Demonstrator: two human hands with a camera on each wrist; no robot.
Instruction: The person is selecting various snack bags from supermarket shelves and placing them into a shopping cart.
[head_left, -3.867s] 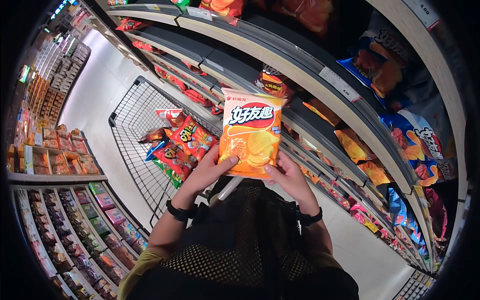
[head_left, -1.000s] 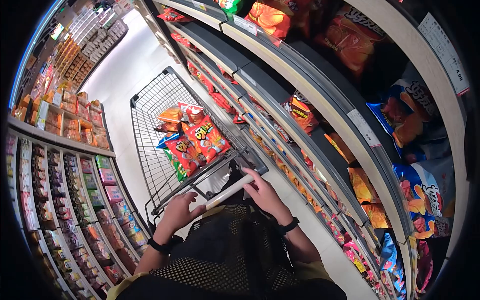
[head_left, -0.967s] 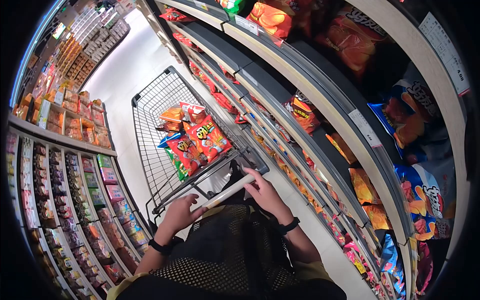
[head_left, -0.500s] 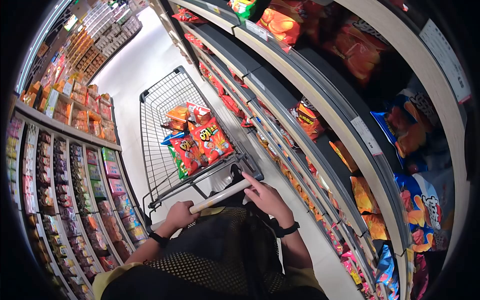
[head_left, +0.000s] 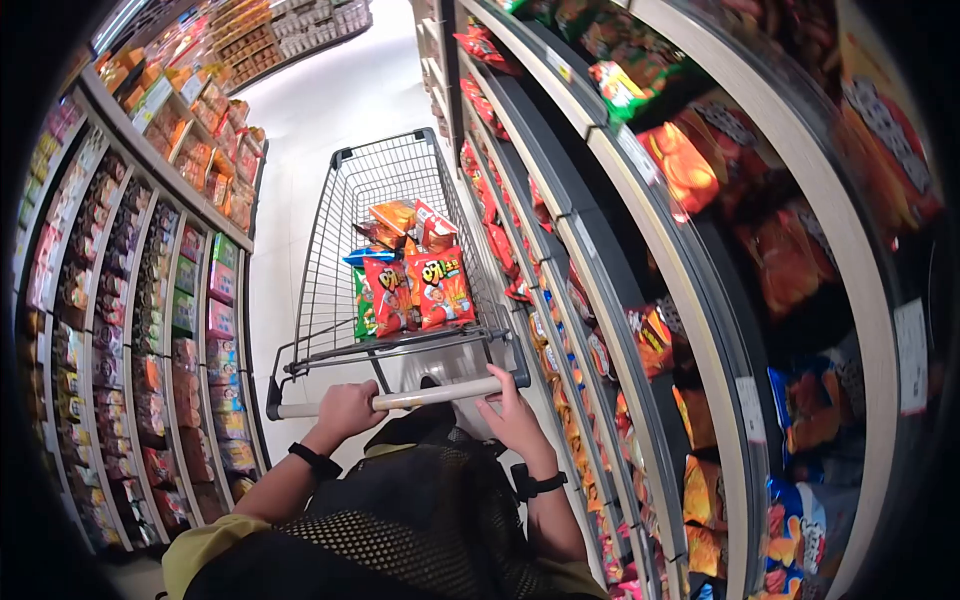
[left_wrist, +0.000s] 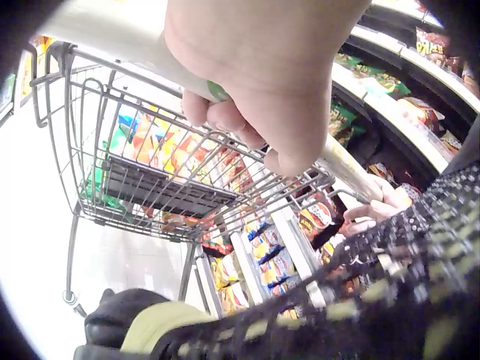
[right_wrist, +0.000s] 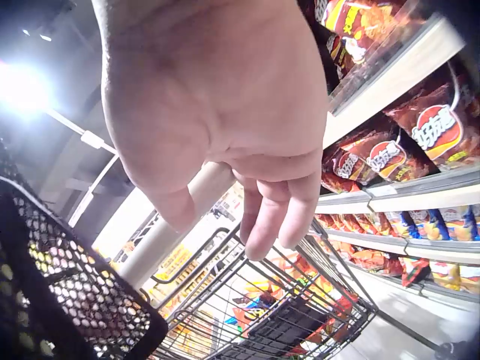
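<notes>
A shopping cart (head_left: 385,143) stands ahead of me, its pale handle bar (head_left: 425,396) crossing in front of my body. My left hand (head_left: 348,409) grips the bar left of its middle; in the left wrist view its fingers (left_wrist: 225,118) curl round it. Near the bar's right end rests my right hand (head_left: 513,416). The right wrist view shows its fingers (right_wrist: 264,229) hanging loosely over the bar, the thumb apart. Inside the cart, at the near end, lie red snack bags (head_left: 446,290), an orange bag (head_left: 393,215), a green bag (head_left: 364,305) and a blue one.
Curved shelves (head_left: 600,190) of chip bags run close along the right, with price tags on their edges. On the left stands a rack (head_left: 150,330) of small packets, with boxed snacks (head_left: 200,140) beyond. A pale floor aisle (head_left: 315,85) stretches ahead.
Both hands first held an orange chip bag; later an orange bag lies in the cart and both hands are at the handle. The left hand has closed round it. The cart has swung to point up the aisle.
</notes>
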